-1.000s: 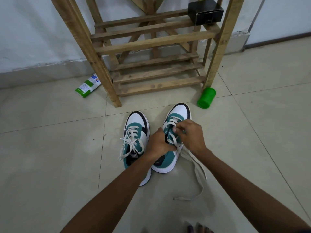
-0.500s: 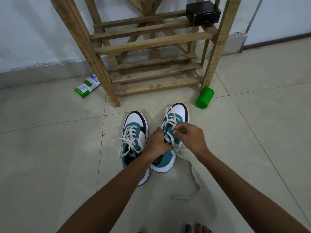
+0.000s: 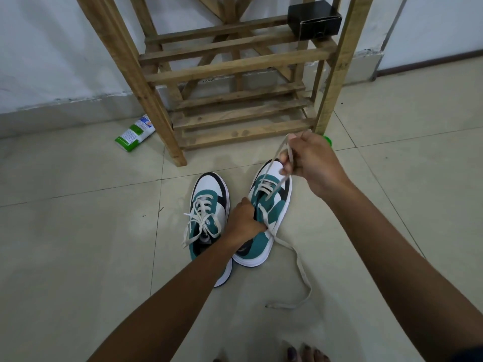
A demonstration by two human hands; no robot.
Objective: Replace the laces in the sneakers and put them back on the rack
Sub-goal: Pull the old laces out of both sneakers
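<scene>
Two white, teal and black sneakers stand side by side on the tiled floor in front of the wooden rack. The left sneaker is laced and tied in a bow. My left hand grips the collar of the right sneaker. My right hand is raised above that shoe's toe, pinching a loop of its cream lace pulled up out of the eyelets. The lace's other end trails loose over the floor to the right.
A black box sits on the rack's upper right shelf. A green and white packet lies by the rack's left leg. A green cylinder peeks out behind my right hand. Toes show at the bottom edge.
My right hand has lifted up and away from the shoe's tongue, drawing a loop of lace out toward the rack. My left hand stayed on the right sneaker.
</scene>
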